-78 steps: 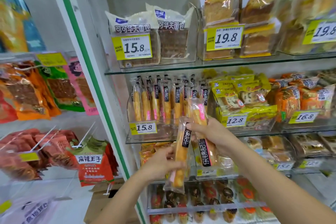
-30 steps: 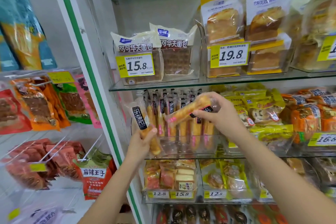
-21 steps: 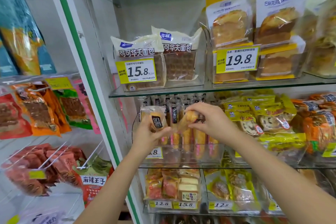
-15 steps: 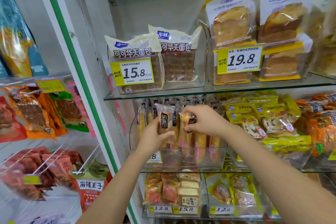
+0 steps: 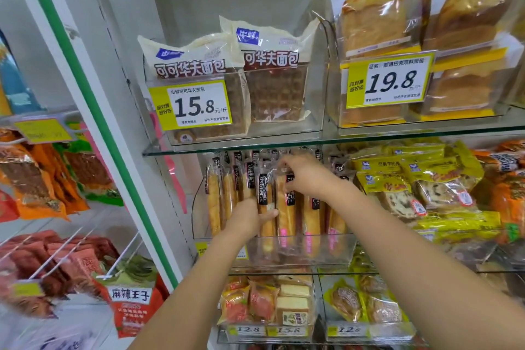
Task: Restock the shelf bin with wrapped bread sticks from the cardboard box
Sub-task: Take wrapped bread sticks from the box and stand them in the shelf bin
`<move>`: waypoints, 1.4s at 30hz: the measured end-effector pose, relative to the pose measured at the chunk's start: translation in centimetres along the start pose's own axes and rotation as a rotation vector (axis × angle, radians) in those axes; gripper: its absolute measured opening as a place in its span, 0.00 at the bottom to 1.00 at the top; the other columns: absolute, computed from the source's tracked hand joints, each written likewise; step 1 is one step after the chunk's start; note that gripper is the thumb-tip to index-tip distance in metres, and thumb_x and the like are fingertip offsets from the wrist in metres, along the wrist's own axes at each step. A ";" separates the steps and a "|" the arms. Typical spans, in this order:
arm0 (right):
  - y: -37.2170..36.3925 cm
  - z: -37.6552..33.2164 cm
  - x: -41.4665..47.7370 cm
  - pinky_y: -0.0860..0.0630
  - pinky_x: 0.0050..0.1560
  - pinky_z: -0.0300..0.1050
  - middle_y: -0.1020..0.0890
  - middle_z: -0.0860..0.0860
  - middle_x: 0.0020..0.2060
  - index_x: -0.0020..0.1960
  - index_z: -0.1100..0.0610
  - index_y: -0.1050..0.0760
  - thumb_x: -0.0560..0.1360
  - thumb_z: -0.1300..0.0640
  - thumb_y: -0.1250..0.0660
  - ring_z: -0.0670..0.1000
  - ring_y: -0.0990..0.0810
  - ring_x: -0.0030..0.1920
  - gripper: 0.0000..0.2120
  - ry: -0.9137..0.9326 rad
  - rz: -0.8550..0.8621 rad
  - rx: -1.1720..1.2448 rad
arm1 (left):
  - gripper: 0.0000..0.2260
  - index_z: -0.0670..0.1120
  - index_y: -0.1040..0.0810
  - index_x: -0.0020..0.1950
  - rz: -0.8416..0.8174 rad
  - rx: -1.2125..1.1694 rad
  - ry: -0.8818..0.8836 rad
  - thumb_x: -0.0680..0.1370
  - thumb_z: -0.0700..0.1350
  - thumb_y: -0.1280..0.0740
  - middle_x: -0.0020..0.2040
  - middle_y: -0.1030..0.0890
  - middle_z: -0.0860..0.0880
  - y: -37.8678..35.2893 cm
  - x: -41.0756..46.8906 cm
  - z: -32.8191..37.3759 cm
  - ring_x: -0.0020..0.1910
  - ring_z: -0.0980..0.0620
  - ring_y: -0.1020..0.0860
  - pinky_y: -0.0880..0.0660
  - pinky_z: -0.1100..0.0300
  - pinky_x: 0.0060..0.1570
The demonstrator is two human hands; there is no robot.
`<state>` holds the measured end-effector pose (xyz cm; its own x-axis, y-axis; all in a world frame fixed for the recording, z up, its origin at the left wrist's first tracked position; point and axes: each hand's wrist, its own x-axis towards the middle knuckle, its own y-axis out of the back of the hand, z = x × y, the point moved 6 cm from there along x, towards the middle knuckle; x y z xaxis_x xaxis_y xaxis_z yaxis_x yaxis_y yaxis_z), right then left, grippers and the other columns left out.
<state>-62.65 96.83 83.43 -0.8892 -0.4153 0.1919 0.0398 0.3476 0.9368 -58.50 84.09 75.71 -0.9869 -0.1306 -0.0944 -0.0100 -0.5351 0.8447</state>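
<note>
A clear plastic shelf bin on the middle glass shelf holds several upright wrapped bread sticks with black labels. My left hand is inside the bin's front, thumb and fingers closed around the lower part of one upright bread stick. My right hand reaches in from the right and pinches the top of another bread stick standing beside it. More bread sticks stand at the bin's left. The cardboard box is out of view.
A glass shelf just above the bin carries cocoa waffle bread packs and cake loaves. Yellow bread packs fill the bin to the right. Packaged cakes lie below. A white-green post and hanging snacks stand left.
Both hands rose from chest height to the bin, each carrying a bread stick. The tilted sticks now stand upright among the others, and the view has moved closer.
</note>
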 end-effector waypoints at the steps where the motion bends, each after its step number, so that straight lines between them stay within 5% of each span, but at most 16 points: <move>1: -0.5 0.1 -0.1 0.42 0.72 0.52 0.39 0.54 0.74 0.65 0.52 0.28 0.71 0.56 0.27 0.57 0.43 0.74 0.23 0.012 0.014 -0.014 | 0.18 0.43 0.29 0.55 -0.031 0.025 0.007 0.77 0.57 0.38 0.48 0.22 0.45 -0.2 0.2 -0.3 0.53 0.45 0.23 0.29 0.58 0.46; 3: -1.6 0.4 -0.3 0.42 0.73 0.52 0.36 0.54 0.72 0.66 0.52 0.28 0.73 0.55 0.29 0.56 0.41 0.73 0.22 0.047 0.018 -0.059 | 0.22 0.40 0.28 0.57 -0.090 0.070 0.020 0.78 0.58 0.39 0.47 0.24 0.45 -0.7 0.4 -0.8 0.50 0.47 0.24 0.28 0.57 0.46; 6: -2.5 0.5 -0.6 0.41 0.72 0.51 0.31 0.55 0.68 0.66 0.53 0.27 0.74 0.54 0.31 0.57 0.39 0.71 0.21 0.064 0.051 -0.118 | 0.29 0.37 0.31 0.66 -0.082 0.094 0.037 0.76 0.59 0.36 0.59 0.23 0.41 -0.9 0.6 -1.3 0.58 0.45 0.24 0.28 0.56 0.53; 13: -2.0 -0.2 -1.7 0.38 0.70 0.50 0.31 0.56 0.66 0.70 0.55 0.32 0.75 0.54 0.33 0.56 0.37 0.69 0.25 0.089 0.173 -0.077 | 0.29 0.39 0.29 0.64 0.057 0.091 0.027 0.75 0.60 0.35 0.52 0.21 0.43 0.0 -0.2 -1.6 0.51 0.46 0.23 0.25 0.55 0.49; 18: -0.2 -1.9 -6.1 0.32 0.63 0.46 0.27 0.52 0.62 0.65 0.56 0.28 0.78 0.55 0.37 0.51 0.30 0.64 0.16 0.178 0.428 0.091 | 0.18 0.46 0.28 0.66 0.443 -0.100 -0.316 0.78 0.49 0.36 0.59 0.24 0.49 2.2 -6.1 -0.2 0.58 0.53 0.25 0.31 0.64 0.55; 20: -0.6 -2.5 -8.6 0.26 0.56 0.45 0.23 0.51 0.56 0.62 0.56 0.26 0.79 0.54 0.38 0.49 0.24 0.56 0.13 0.206 0.444 0.148 | 0.13 0.48 0.26 0.63 0.465 -0.183 -0.454 0.78 0.46 0.36 0.56 0.24 0.54 1.4 -9.6 0.2 0.54 0.61 0.26 0.33 0.71 0.52; 24: -4.5 -1.8 -13.9 0.23 0.32 0.47 0.22 0.49 0.28 0.50 0.55 0.24 0.78 0.44 0.44 0.52 0.21 0.29 0.17 0.168 0.442 0.213 | 0.06 0.54 0.25 0.54 0.268 -0.336 -0.422 0.77 0.47 0.35 0.37 0.22 0.56 -4.8 -14.1 -2.7 0.39 0.59 0.22 0.28 0.71 0.37; 29: -14.8 3.0 -21.0 0.39 0.24 0.41 0.36 0.45 0.20 0.43 0.56 0.26 0.75 0.37 0.54 0.51 0.30 0.23 0.27 -0.059 0.252 0.215 | 0.04 0.52 0.25 0.49 -0.027 -0.336 -0.184 0.78 0.51 0.36 0.25 0.33 0.52 -17.3 -16.5 -9.5 0.25 0.56 0.30 0.35 0.65 0.28; 34: -27.7 11.7 -29.2 0.31 0.28 0.45 0.30 0.48 0.25 0.48 0.56 0.27 0.80 0.40 0.47 0.51 0.27 0.28 0.21 -0.413 -0.103 0.200 | 0.04 0.51 0.24 0.44 -0.190 -0.319 0.002 0.78 0.50 0.35 0.25 0.29 0.48 -28.3 -17.7 -15.3 0.21 0.57 0.32 0.38 0.67 0.23; 36: -33.0 15.5 -32.8 0.32 0.30 0.43 0.29 0.48 0.27 0.50 0.55 0.28 0.79 0.43 0.43 0.50 0.28 0.30 0.15 -0.600 -0.234 0.221 | 0.03 0.49 0.23 0.44 -0.253 -0.308 0.066 0.77 0.47 0.33 0.28 0.26 0.53 -32.7 -17.8 -17.5 0.25 0.60 0.28 0.35 0.71 0.26; 38: -37.5 18.3 -35.8 0.32 0.36 0.42 0.29 0.47 0.30 0.47 0.54 0.32 0.77 0.52 0.39 0.52 0.26 0.36 0.05 -0.726 -0.333 0.222 | 0.04 0.50 0.24 0.43 -0.329 -0.304 0.122 0.76 0.48 0.32 0.34 0.21 0.51 -37.6 -17.5 -19.9 0.34 0.53 0.21 0.29 0.68 0.34; 42: -45.2 22.3 -39.5 0.32 0.48 0.44 0.29 0.49 0.36 0.33 0.50 0.42 0.77 0.59 0.40 0.54 0.27 0.49 0.17 -0.771 -0.432 0.194 | 0.15 0.52 0.32 0.30 -0.473 -0.206 0.240 0.74 0.47 0.31 0.31 0.26 0.44 -48.0 -17.0 -25.4 0.41 0.38 0.21 0.29 0.56 0.40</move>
<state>-39.47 116.27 26.95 -0.8703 0.1118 -0.4797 -0.3837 0.4568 0.8026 -37.16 90.79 23.36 -0.8183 -0.0104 -0.5747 -0.3867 -0.7298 0.5638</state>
